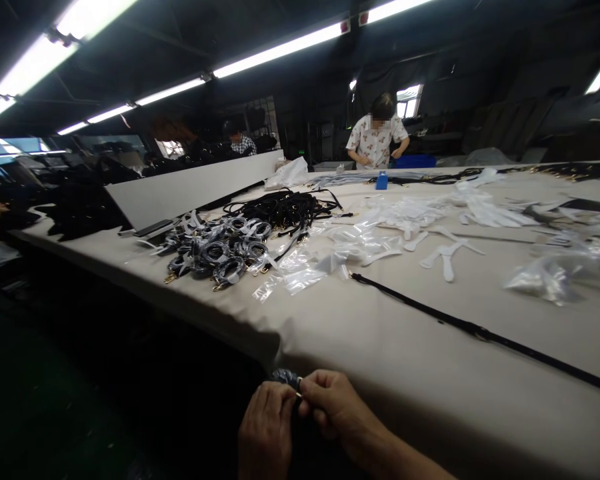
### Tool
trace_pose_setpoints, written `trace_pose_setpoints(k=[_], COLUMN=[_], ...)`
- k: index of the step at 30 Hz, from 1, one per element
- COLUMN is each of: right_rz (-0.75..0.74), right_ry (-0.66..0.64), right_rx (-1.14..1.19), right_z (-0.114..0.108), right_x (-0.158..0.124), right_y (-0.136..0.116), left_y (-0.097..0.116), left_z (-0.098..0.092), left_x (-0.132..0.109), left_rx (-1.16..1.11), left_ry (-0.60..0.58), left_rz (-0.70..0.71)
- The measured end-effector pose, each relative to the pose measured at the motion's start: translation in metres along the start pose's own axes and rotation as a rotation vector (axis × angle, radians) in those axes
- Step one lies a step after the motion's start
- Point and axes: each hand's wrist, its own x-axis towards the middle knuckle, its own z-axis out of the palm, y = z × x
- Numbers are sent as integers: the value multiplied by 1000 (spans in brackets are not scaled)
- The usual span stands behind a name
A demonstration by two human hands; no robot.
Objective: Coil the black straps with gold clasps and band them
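At the near edge of the table, my left hand (pixel 266 423) and my right hand (pixel 336 405) meet with their fingers closed. Between them is a dark strap (pixel 284 376), coiled and apparently wrapped in clear film. A small gold-coloured metal piece (pixel 299 385) shows at the fingertips, where both hands pinch. Most of the coil is hidden behind my fingers. On the table to the right lies a long black strap (pixel 425 309) with a buckle along it. A heap of coiled, wrapped straps (pixel 215 250) with gold clips sits further back on the left.
A pile of loose black straps (pixel 285 210) lies behind the wrapped coils. Clear plastic bags (pixel 365 243) and white cut-out pieces (pixel 447 259) spread over the cloth-covered table (pixel 380 353). A person (pixel 375 143) works at the far side, near a blue box (pixel 381 181).
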Motion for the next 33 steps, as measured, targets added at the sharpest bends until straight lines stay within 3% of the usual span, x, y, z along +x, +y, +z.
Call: trace_pose_setpoints(k=[3,5,8,10,12,15,18,21,23,26,30,33], right_rz=[34,9,-251,-459,-546,-522,-554,-544,-480,-374,-338,-348], right_ry=[-97,-140,-44,40,57,50,-5,-98,-107,-46,23,99], right_rx=[332,238,-377,-886,-1263,-1564,-1743,-1749,-1551,-1172,-1268,-1190], right_z=[3,1,-5,-9,-8,-1,7,8,4,-3,-7,-9], right_x=[1,2,2,2,1,-1,-3,-5,-7,-8,-1,3], right_y=[1,2,1,-1,-4,-7,-6,-5,-5,-4,-2,-4], left_y=[-3,-2,2,6,8,7,1,-5,-6,1,14,9], left_z=[0,0,0,1,4,7,7,7,6,4,2,-1], left_x=[-1,0,0,0,-1,-2,-4,-2,1,7,10,5], left_rx=[-120,-225,-325,-319,-279,-275,-365,-472,-491,-461,-426,-386], left_ry=[10,-38,-119,-105,-75,-96,-193,-249,-249,-290,-373,-373], left_rz=[-180,-349,-480,-459,-420,-444,-600,-766,-816,-771,-676,-631])
